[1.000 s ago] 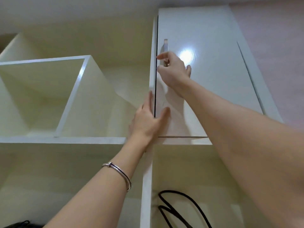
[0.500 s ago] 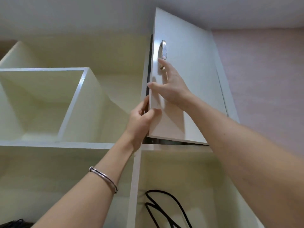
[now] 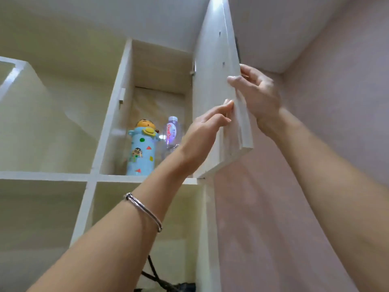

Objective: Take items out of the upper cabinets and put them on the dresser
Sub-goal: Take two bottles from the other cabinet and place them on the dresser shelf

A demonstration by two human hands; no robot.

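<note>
The white upper cabinet door [image 3: 214, 85] stands swung wide open to the right. My right hand [image 3: 256, 95] grips its free edge, thumb on the inner face and fingers behind. My left hand [image 3: 202, 131] rests flat against the door's inner face, fingers straight. Inside the opened compartment stands a light blue cartoon flask [image 3: 141, 152] with a yellow character lid. Just right of it is a clear plastic water bottle [image 3: 171, 133], partly hidden by my left wrist.
White open shelving [image 3: 48, 175] stretches to the left and below. Black cables [image 3: 155, 277] lie in the compartment under the opened one. A pink wall [image 3: 336, 102] is close on the right, behind the door.
The door went from nearly shut to wide open, swinging right. My right hand moved from the handle to the door's edge. The flask and bottle came into view.
</note>
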